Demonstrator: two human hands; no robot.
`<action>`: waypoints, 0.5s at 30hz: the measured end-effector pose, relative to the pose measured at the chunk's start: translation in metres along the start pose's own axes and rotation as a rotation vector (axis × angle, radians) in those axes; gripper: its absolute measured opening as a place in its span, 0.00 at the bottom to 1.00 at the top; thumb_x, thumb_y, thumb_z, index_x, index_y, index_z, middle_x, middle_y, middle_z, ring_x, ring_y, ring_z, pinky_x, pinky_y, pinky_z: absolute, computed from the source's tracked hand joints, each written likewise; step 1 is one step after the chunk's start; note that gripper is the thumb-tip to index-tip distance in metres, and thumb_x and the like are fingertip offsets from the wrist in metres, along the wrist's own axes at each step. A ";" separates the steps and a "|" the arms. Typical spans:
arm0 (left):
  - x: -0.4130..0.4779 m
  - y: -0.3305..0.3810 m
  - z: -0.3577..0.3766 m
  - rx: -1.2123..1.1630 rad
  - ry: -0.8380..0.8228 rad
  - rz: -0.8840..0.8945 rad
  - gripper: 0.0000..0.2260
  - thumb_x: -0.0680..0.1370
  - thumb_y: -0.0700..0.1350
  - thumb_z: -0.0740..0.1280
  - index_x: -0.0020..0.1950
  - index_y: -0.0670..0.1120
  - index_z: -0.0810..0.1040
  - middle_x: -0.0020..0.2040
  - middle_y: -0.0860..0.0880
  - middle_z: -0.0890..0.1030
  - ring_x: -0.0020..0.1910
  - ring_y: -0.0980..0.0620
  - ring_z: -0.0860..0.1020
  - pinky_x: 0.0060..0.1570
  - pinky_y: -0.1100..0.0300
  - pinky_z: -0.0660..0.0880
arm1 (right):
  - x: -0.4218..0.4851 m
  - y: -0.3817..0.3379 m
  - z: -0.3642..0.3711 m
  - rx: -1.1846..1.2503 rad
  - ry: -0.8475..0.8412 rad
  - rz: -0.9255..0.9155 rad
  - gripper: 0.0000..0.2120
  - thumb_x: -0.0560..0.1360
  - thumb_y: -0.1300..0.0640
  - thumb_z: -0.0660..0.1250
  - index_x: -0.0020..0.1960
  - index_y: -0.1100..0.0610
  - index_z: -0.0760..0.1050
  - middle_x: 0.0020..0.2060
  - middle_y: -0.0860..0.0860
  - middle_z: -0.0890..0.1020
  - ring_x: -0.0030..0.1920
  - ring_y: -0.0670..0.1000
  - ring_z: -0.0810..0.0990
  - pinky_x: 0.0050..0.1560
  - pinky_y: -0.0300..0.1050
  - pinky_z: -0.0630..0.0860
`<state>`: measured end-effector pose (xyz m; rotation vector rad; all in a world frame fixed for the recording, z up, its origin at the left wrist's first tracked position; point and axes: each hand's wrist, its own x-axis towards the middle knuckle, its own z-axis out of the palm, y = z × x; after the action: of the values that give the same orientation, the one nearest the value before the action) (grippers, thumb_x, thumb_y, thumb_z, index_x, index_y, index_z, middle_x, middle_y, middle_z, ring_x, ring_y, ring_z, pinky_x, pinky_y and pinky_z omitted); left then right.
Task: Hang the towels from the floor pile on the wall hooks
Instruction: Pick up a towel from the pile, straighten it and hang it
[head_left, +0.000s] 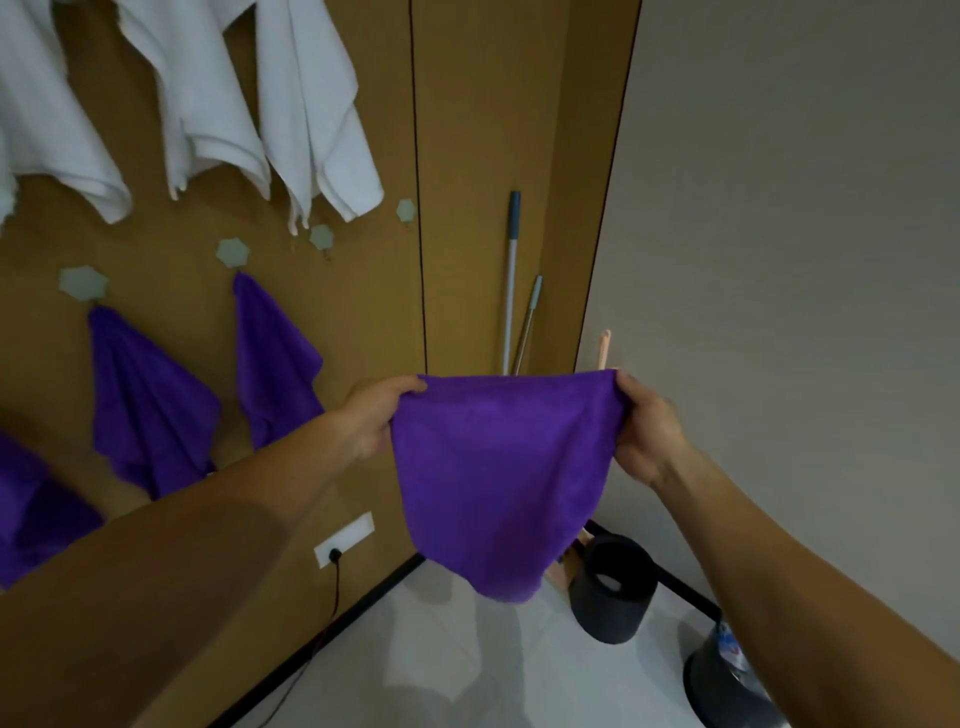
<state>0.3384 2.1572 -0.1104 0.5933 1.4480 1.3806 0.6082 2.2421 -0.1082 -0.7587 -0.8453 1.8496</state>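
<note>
Both hands, left hand (371, 415) and right hand (649, 431), pinch the top corners of a spread purple microfibre towel (498, 467) near the brown wall panel (467, 156).

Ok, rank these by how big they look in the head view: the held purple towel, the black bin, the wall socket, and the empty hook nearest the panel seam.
1. held purple towel, though it is nearest the camera, which inflates it
2. black bin
3. wall socket
4. empty hook

Four purple towels (498, 467), three white towels (311, 104), four hexagonal wall hooks (232, 252), three upright handles (511, 270) in the corner, two dark bins (613, 592), one wall socket (344, 538).
</note>
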 end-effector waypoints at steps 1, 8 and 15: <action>0.000 0.004 -0.003 0.018 0.029 0.004 0.09 0.77 0.40 0.64 0.54 0.40 0.80 0.49 0.43 0.82 0.43 0.49 0.80 0.47 0.56 0.77 | 0.006 0.001 0.000 -0.048 0.006 0.013 0.10 0.82 0.55 0.59 0.49 0.60 0.75 0.41 0.56 0.82 0.40 0.52 0.82 0.43 0.46 0.79; -0.003 0.025 -0.023 -0.051 0.194 0.031 0.05 0.76 0.41 0.63 0.40 0.46 0.75 0.32 0.49 0.77 0.31 0.53 0.75 0.31 0.61 0.74 | 0.048 -0.019 0.006 -0.234 0.043 -0.054 0.11 0.80 0.58 0.63 0.56 0.65 0.75 0.42 0.57 0.81 0.38 0.52 0.83 0.35 0.43 0.81; -0.004 0.025 -0.033 -0.089 0.330 0.217 0.11 0.73 0.34 0.64 0.33 0.45 0.76 0.34 0.45 0.75 0.32 0.48 0.73 0.35 0.55 0.67 | 0.074 -0.029 -0.004 -0.211 0.011 -0.074 0.14 0.79 0.58 0.66 0.59 0.67 0.75 0.49 0.51 0.78 0.35 0.46 0.83 0.39 0.44 0.80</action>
<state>0.3037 2.1443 -0.0914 0.4914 1.6056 1.7695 0.5981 2.3199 -0.0979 -0.8560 -1.0596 1.7070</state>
